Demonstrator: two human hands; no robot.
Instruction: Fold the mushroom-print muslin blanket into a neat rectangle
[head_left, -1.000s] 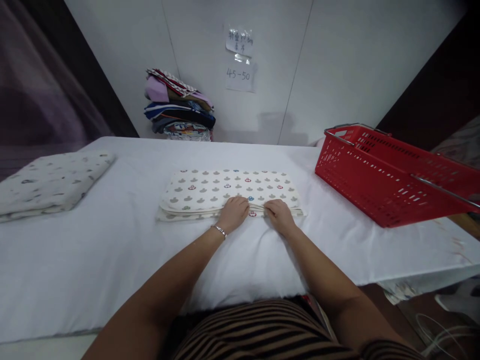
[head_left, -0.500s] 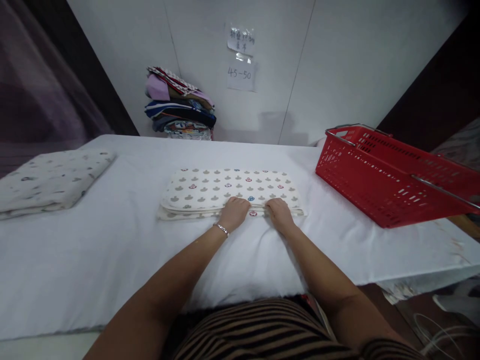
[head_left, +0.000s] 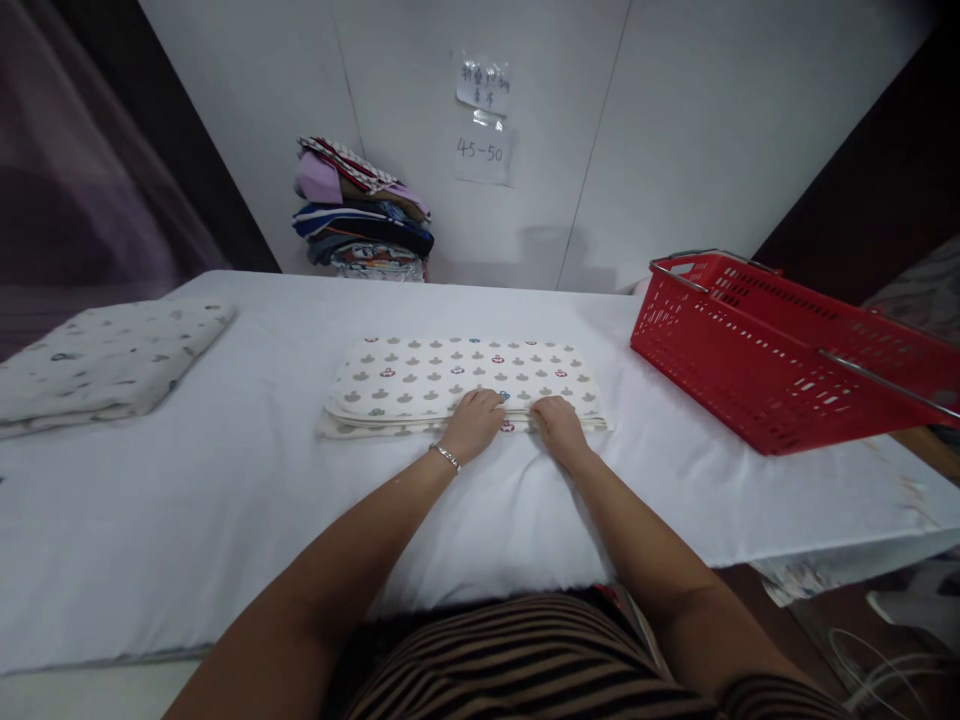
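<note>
A folded white cloth (head_left: 465, 375) with grey, red and blue prints lies in layers across the middle of the table. At its near edge, my left hand (head_left: 474, 424), a bracelet at the wrist, has its fingers curled onto the upper layers. A short way to the right, my right hand (head_left: 558, 426) is closed on the same edge. Thumbs and undersides of both hands are hidden. Between the hands, the stacked fold edges and part of the lower layer show.
Another folded printed cloth (head_left: 112, 360) rests at the left. On the right stands a red plastic basket (head_left: 765, 365) with metal handles. Folded fabrics (head_left: 364, 225) are piled beyond the table's far edge, against the wall. A white sheet (head_left: 247, 500) covers the table.
My left hand has shifted very slightly up and right along the cloth's edge. My right hand and the cloth look almost the same.
</note>
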